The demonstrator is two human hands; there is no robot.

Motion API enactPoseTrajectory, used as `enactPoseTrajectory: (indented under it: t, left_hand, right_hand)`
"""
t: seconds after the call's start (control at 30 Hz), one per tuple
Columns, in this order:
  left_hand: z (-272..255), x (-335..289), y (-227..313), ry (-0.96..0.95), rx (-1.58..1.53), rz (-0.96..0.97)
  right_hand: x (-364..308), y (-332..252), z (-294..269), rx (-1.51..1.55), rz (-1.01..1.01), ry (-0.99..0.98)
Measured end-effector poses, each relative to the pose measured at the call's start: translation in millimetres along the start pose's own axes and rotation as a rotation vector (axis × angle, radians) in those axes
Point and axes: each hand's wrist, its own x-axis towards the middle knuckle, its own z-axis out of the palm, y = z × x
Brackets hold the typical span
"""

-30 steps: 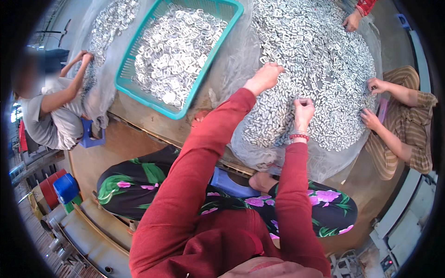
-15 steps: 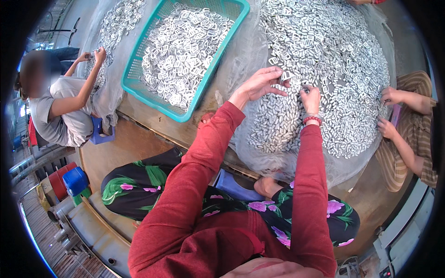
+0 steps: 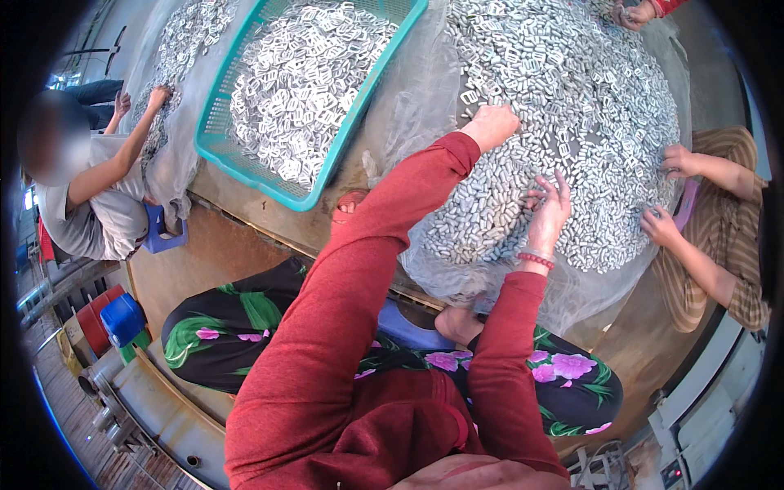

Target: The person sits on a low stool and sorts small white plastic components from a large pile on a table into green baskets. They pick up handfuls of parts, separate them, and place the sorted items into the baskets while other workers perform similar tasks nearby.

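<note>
A wide heap of small silvery metal pieces (image 3: 604, 175), mostly short and rounded, lies on clear plastic sheeting before me. Flat slotted buckles (image 3: 563, 150) are scattered among them. My left hand (image 3: 492, 126) reaches over the left part of the heap, closed with its knuckles up; whatever its fingers grip is hidden under it. Lower and to the right, my right hand (image 3: 551, 212) is open over the near part of the heap, fingers spread, with a red bead bracelet at the wrist. I see nothing held in it.
A teal plastic basket (image 3: 317, 184) full of white-silver buckles (image 3: 306, 82) stands to the left. Another person's hands (image 3: 665, 229) touch the heap's right edge; a red-sleeved person's hand (image 3: 635, 15) is at the far right. At far left, a person (image 3: 98, 180) handles a smaller pile.
My left hand has moved up and right over the heap and closed. My right hand has drawn back toward me and its fingers have spread. The far red-sleeved hand has come into view.
</note>
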Motion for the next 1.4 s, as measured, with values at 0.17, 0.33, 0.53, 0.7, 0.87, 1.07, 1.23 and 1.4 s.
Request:
enactPoseTrajectory:
  t: [0.17,0.33,0.53,0.7,0.87,1.07,1.23,1.4]
  left_hand:
    - [-20,6,8,-0.192,0.164,0.151]
    - [-35,-10,-8,-0.52,-0.054,0.002]
    - [-55,-72,-13,-0.149,-0.488,-0.027]
    - [-75,-96,6,-0.124,-1.174,-0.3]
    - [-85,-87,8,-0.071,-0.871,-0.164]
    - [-98,-60,24,-0.193,-1.89,-0.203]
    - [-59,-26,7,-0.211,-1.121,-0.237]
    - [-26,-22,12,-0.074,-0.14,-0.077]
  right_hand:
    - [56,1,-6,-0.71,-0.214,-0.171]
    - [40,-4,27,-1.296,-0.232,-0.231]
    - [3,11,-5,-0.751,-0.25,-0.119]
    - [-22,-6,-34,0.293,0.076,-0.053]
    - [-12,-33,-27,0.354,0.091,-0.066]
    - [87,9,-38,-1.081,-0.278,-0.169]
    - [88,9,5,-1.386,-0.117,-0.248]
    - [97,7,2,-1.414,-0.13,-0.482]
